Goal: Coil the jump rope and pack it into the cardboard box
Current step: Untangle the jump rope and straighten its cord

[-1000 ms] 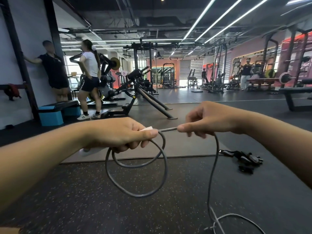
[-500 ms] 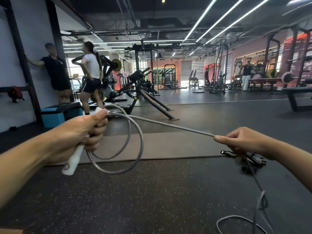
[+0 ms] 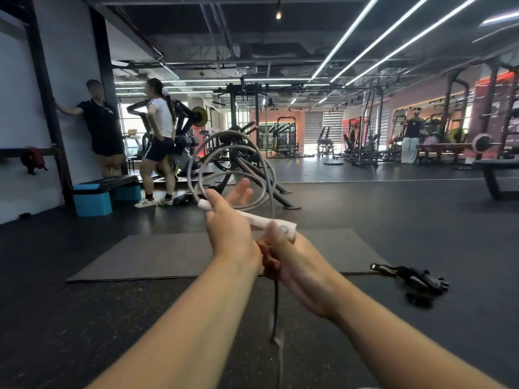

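gripping the jump rope (image 3: 224, 153) handle, left hand (image 3: 229, 228) fingers curl; right hand (image 3: 292, 259) pinches rope.

I see a dim gym lit by long ceiling strips (image 3: 373, 37) that glare white, with daylight blown out at the far windows (image 3: 331, 130). The wide lens bends the edges. The hanging rope (image 3: 276, 318) is motion-blurred; the floor (image 3: 112, 318) is grainy.

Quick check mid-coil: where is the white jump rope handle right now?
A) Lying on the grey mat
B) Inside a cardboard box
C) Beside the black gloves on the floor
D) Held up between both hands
D: the white handle sits raised between the left hand and right hand, with grey rope loops above.
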Demonstrator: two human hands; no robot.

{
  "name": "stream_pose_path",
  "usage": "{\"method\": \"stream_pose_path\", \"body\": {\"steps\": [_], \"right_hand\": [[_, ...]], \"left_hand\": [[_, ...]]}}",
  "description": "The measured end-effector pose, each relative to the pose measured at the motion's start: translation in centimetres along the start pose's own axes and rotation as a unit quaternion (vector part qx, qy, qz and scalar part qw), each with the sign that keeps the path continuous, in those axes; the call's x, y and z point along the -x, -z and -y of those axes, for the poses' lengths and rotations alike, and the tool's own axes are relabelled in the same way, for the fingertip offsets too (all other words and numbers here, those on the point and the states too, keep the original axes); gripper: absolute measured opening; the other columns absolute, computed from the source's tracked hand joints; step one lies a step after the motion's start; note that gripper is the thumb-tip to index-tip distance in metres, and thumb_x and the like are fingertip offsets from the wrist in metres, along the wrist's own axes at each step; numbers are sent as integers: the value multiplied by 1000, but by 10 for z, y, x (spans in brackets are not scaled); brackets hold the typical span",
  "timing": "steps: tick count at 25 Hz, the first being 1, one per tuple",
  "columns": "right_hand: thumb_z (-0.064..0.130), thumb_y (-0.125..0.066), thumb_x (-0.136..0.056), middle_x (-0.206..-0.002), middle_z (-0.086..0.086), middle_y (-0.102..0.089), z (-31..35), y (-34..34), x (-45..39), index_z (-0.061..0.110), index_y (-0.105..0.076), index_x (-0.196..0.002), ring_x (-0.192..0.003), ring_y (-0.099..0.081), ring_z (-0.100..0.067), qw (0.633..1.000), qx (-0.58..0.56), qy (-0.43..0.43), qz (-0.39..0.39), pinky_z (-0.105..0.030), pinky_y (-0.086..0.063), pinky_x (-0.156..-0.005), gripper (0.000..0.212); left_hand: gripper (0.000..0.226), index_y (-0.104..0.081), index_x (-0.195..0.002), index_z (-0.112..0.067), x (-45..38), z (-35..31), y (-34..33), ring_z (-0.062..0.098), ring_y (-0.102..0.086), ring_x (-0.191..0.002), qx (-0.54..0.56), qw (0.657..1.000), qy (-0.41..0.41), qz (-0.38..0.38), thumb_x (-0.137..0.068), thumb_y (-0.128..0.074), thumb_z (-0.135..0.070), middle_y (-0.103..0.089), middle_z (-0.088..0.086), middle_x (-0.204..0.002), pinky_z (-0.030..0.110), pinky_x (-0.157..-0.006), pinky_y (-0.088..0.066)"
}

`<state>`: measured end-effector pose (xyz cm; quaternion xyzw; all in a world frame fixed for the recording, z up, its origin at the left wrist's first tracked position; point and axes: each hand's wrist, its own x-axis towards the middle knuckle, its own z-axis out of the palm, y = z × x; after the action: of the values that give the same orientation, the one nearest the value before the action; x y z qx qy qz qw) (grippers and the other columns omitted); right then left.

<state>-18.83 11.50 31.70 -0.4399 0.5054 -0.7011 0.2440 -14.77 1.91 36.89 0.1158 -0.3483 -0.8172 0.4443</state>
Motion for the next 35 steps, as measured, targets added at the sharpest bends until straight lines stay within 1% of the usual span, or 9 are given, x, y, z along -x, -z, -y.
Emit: {"method": "stream_pose_path", "body": {"steps": [3,10,14,16,18,20,22,26,35], "right_hand": [[42,-77,-84,-108,-8,-80,5,-17,-11,27,-79,-99,-105,-74,-22,995,-9,40,-88,-42,-56,-93,22],[49,-59,-98,-52,6,-50,36,2,-16,18,-61,-73,-40,-36,-5,988,95,32,-117,-22,-30,-46,40],[38,-58,-102,-55,-3,-60,65,23,-16,22,-57,-59,-42,-38,-10,963,262,16,-56,-21,-29,-42,46],[34,-59,-101,-50,1,-56,79,28,-15,16,-55,-64,-42,-43,-9,930,365,-1,-37,-19,-33,-43,42],[28,-62,-99,-55,1,-58,88,27,-14,13,-56,-66,-47,-50,-9,896,444,-3,-5,-15,-40,-47,37],[15,-60,-97,-74,-4,-62,93,24,-14,10,-58,-76,-64,-56,-14,830,555,7,44,-20,-50,-60,21],[11,-60,-95,-96,-7,-63,94,21,-14,6,-63,-100,-84,-57,-20,777,625,18,72,-30,-52,-80,8],[10,-71,-86,-83,-4,-71,94,26,-19,11,-66,-98,-72,-67,-18,825,564,2,43,-34,-57,-69,13],[30,-65,-96,-71,0,-76,88,47,-11,17,-73,-88,-55,-58,-7,810,580,-17,85,-23,-41,-55,18]], "left_hand": [[63,-76,-113,-11,12,13,-1,27,-72,-86,-26,999,31,19,-104,-33,-56,-77,7,-107,38,-78,-59],[21,-70,-108,-19,34,16,30,20,-61,-116,-105,987,123,0,-91,-68,-31,-68,0,-123,43,-94,-49],[108,-15,-157,-26,43,-13,47,31,-27,-146,-334,925,-132,-123,-73,-81,-5,-21,12,-160,47,-113,-36],[111,-8,-161,-24,50,-32,43,26,-9,-154,-490,742,-457,11,-75,-74,2,-7,10,-167,41,-122,-24],[101,-16,-161,-17,50,-47,23,34,-4,-155,-621,448,-625,151,-75,-68,-1,-10,15,-168,52,-124,-12],[102,-13,-161,-16,41,-49,5,37,1,-155,-704,224,-634,230,-74,-65,-7,-7,15,-169,61,-121,-3],[99,-13,-161,-14,30,-45,-6,36,-4,-155,-749,119,-600,256,-77,-66,-13,-18,15,-167,60,-121,1],[51,-44,-144,-8,20,-49,-10,31,-56,-121,-790,103,-552,245,-94,-45,-18,-63,10,-129,44,-111,-33],[6,-47,-99,-27,22,-52,8,20,-43,-70,-850,229,-427,208,-100,-45,-21,-45,-7,-78,29,-55,-25]]}}
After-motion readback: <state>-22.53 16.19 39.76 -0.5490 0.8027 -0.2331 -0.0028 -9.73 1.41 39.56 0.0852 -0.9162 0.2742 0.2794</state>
